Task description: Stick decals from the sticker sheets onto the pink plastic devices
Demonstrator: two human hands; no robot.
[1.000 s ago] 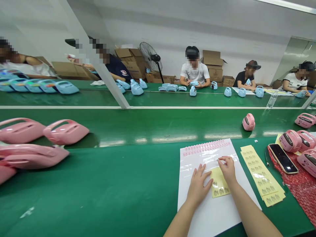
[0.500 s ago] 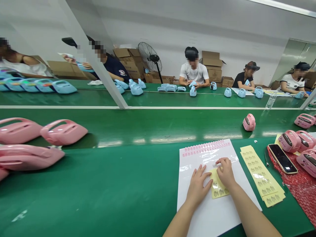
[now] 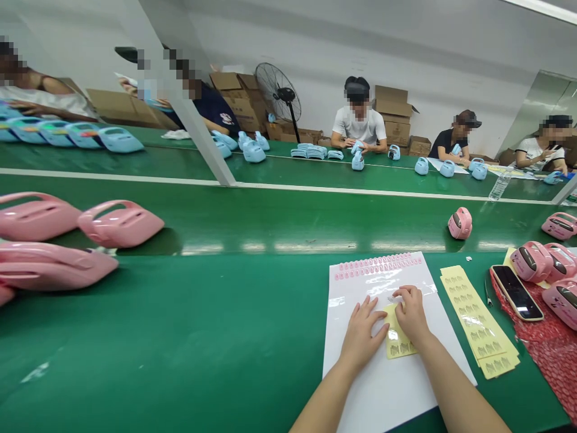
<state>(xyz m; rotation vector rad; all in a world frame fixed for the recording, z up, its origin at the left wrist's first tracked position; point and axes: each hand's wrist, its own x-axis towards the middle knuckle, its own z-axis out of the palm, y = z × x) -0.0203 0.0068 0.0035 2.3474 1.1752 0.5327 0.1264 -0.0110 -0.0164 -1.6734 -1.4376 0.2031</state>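
Observation:
A small yellow sticker sheet (image 3: 393, 347) lies on a large white sheet (image 3: 383, 397) that has rows of small pink stickers (image 3: 378, 264) along its top. My left hand (image 3: 363, 334) rests flat with its fingers spread, thumb and forefinger at the left edge of the yellow sheet. Over the upper right of that sheet, my right hand (image 3: 411, 314) has its fingers bent and pinched together. Whatever the right fingertips hold is too small to make out. Dark printed labels show along the yellow sheet's lower part; my right hand covers some of it.
To the right lie more yellow sticker sheets (image 3: 473, 319), tweezers (image 3: 488, 294), a phone (image 3: 516, 291) and red bubble wrap (image 3: 547, 361). Pink toy-like cases (image 3: 532, 261) stand there, and larger pink shells (image 3: 121, 224) at left. Co-workers sit across the green bench.
The view has tilted slightly. Both hands stay nearly in place at the yellow sheet, with only a slight shift of the right fingers.

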